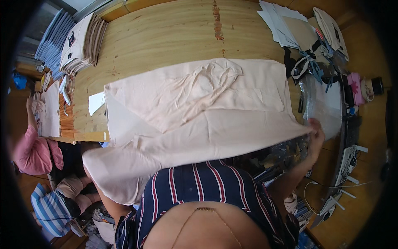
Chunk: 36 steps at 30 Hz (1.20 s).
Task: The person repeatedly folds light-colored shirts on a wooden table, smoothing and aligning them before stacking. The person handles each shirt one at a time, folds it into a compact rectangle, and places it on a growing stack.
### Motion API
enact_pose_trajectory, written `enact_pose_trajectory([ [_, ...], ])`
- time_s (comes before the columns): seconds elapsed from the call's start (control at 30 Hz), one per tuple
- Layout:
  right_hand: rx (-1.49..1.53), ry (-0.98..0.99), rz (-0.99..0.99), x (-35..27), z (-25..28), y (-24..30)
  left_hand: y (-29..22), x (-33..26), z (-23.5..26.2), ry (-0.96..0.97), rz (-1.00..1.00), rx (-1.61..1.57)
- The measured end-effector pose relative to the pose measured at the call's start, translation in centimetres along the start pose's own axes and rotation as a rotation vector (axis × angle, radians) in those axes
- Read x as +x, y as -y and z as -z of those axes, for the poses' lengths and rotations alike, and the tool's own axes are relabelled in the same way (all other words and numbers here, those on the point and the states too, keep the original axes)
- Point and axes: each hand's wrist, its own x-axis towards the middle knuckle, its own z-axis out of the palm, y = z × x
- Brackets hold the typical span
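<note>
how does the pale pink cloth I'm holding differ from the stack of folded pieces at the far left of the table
The pale pink cloth lies spread open and rumpled across the wooden table, its near edge hanging over; the stack of folded pieces is compact and neatly piled. The cloth is pinkish, the stack beige. The right hand grips the cloth; nothing touches the stack. Both are fabric.

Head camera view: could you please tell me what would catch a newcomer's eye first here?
The large pale pink garment spread across the middle of the wooden table dominates, its near edge hanging off toward the person. The right hand grips its right edge, next to clear plastic bags; the left hand is hidden under the cloth. At the table's far left corner sit stacks of folded fabric.
</note>
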Motion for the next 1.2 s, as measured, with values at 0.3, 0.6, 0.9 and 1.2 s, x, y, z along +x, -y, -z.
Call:
enact_pose_trajectory([
  [0.3, -0.286, -0.065, -0.146, 16.3, -12.9, -6.0, 5.6, 18.9, 6.0, -0.397, 0.16, -0.458],
  [0.6, -0.84, -0.254, 0.147, 12.6, -15.7, 0.6, 5.4, 23.7, -6.7, -0.659, -0.434, 0.993],
  [0.9, -0.857, 0.023, 0.17, 12.4, -19.2, -5.4, 8.6, 22.3, -15.8, 0.165, -0.369, 1.576],
  [1.2, -0.071, 0.855, 0.932, 5.1, -35.4, 20.2, 7.0, 6.8, -1.9, -0.676, 0.178, 1.398],
])
